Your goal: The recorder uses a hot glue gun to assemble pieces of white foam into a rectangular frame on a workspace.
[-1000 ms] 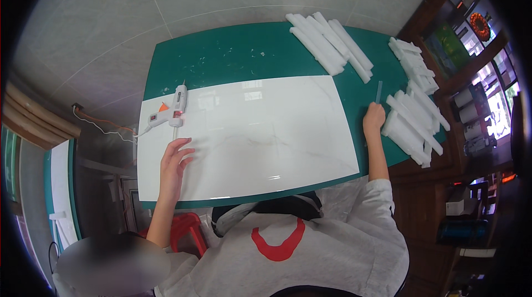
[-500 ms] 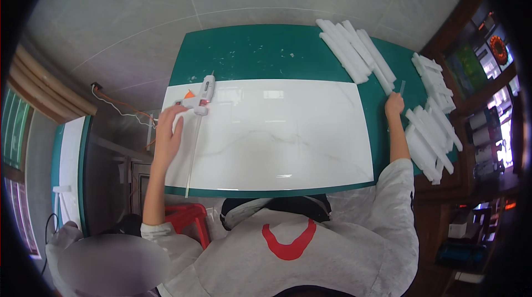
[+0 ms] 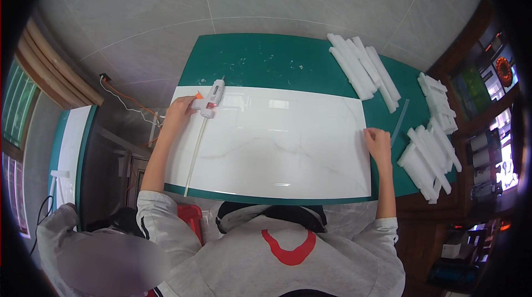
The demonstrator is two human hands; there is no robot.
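Observation:
My left hand [image 3: 182, 109] is closed round the handle of a white hot glue gun [image 3: 215, 96], whose nozzle points away toward the far side. From the gun's rear end a long translucent glue stick [image 3: 195, 158] runs down toward the near edge. Under it lies a glossy white marble-patterned board [image 3: 277, 147]. My right hand [image 3: 378, 141] is at the board's right edge with its fingers curled together; whatever is in them, if anything, is hidden. Another clear glue stick [image 3: 401, 119] rests just right of that hand.
White foam strips [image 3: 363, 70] lie at the far right of the green table [image 3: 260, 53], with a foam stack [image 3: 438, 103] and a loose foam pile [image 3: 426, 158] nearer. A power cord [image 3: 130, 96] runs from the left wall. A red stool [image 3: 191, 220] and another person [image 3: 61, 222] are at lower left.
My right hand has let go of the clear glue stick and come left and nearer to the board's edge. My left hand has closed round the glue gun's handle. The whole view has shifted slightly.

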